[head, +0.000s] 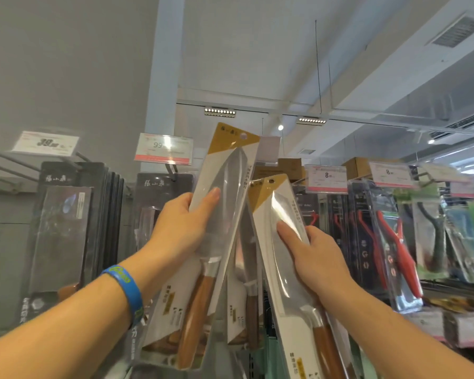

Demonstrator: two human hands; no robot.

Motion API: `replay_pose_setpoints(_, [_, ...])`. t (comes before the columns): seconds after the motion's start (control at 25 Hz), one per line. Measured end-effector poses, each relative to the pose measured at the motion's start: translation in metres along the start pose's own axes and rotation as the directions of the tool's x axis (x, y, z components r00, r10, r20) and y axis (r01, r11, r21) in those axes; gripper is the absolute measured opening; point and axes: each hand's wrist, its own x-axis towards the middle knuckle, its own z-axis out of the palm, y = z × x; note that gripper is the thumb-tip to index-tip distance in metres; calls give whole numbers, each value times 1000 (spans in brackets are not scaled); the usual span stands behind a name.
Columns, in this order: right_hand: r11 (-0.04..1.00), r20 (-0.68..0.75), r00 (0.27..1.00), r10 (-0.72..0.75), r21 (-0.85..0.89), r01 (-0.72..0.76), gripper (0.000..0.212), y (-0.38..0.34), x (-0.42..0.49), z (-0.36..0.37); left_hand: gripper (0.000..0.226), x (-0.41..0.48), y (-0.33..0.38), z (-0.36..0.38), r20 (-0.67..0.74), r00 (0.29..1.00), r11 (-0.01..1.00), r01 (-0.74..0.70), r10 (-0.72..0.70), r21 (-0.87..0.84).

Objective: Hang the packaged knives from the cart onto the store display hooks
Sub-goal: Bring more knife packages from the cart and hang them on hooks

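gold-topped card and clear plastic, that's what each pack is, and the person has one in each hand. the left hand (181,225), blue wristband (126,285) on its wrist, grips the first packaged knife (230,170) round its edge with the thumb flat on the front. it is held up so the punched hole in its gold top sits just right of the 99 price tag (163,149), about level with it. i'd say it's held that high to bring the hole to a peg. a dark hook (172,168) pokes out just under that tag, though which peg it's meant for i can't tell. the right hand (315,255) grasps the second packaged knife (293,283) the same way, thumb pressed on the blade window. that one is further right of the tag and lower, waiting its turn, i reckon. a third pack (246,269) hangs between them, below and right of the tag, seemingly on the display already. both are held mid-blade, handles down, leaving the tops free. no cart in sight
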Motion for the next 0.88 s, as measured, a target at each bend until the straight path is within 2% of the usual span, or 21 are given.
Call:
replay_pose_setpoints(0.12, [1000,3,1000,-15,-6,15,45,-12,17,10,42,9,10,-1,2,1000,999,-30,30,11])
replay_pose_setpoints(0.28, [998,33,998,56,-23,-55,48,-9,26,25,43,10,8,-1,-5,1000,999,-18,18,28])
replay_pose_setpoints(0.44, [994,56,994,91,49,-94,54,3,21,40,42,6,-4,-2,-9,1000,1000,16,-16,-2])
replay_pose_setpoints(0.64, [998,77,995,70,-5,-70,54,0,21,46,43,5,-14,-4,1,999,999,52,-52,15])
replay_pose_setpoints(0.88, [974,102,986,135,171,-151,41,2,21,55,43,7,-16,-13,-12,999,999,33,-33,19])
